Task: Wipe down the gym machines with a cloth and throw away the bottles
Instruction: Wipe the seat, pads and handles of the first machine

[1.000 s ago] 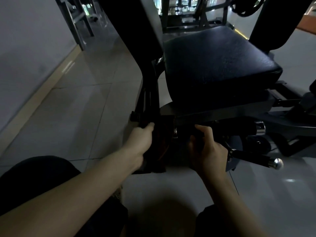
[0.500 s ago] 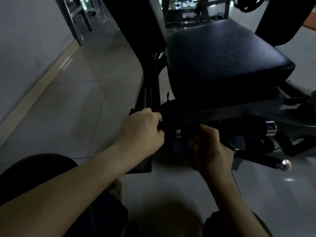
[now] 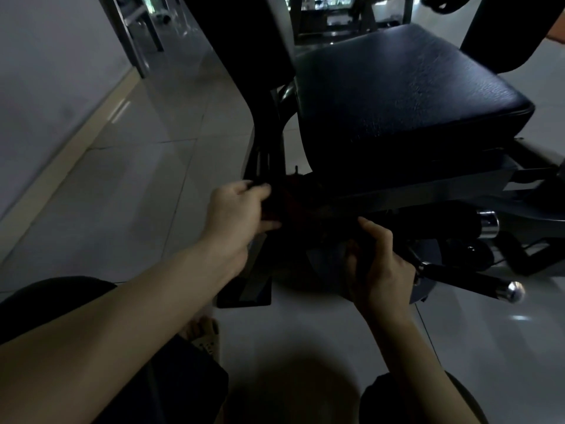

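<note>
The scene is dim, and the person crouches on the pale tiled floor [image 3: 128,191] in front of a gym machine [image 3: 458,191]; its black padded seat [image 3: 406,87] fills the upper right of the view. Under the front edge of the seat there is a dark cloth [image 3: 293,206], reddish in places, pressed against the frame; its outline is hard to read in the shadow. The left hand [image 3: 235,209] is closed around the left end of the cloth, just beside the black upright post [image 3: 269,142], so its grip holds the cloth. The right hand [image 3: 379,264] is lower and to the right, with the thumb raised and the fingers curled around a dark part below the seat; whether this grip holds the cloth or the machine I cannot tell. A black lever with a chrome ball end [image 3: 513,291] sticks out just to the right of this hand; a chrome cap [image 3: 488,223] shines above it. A foot in a sandal [image 3: 203,332] shows beneath the left forearm.
</note>
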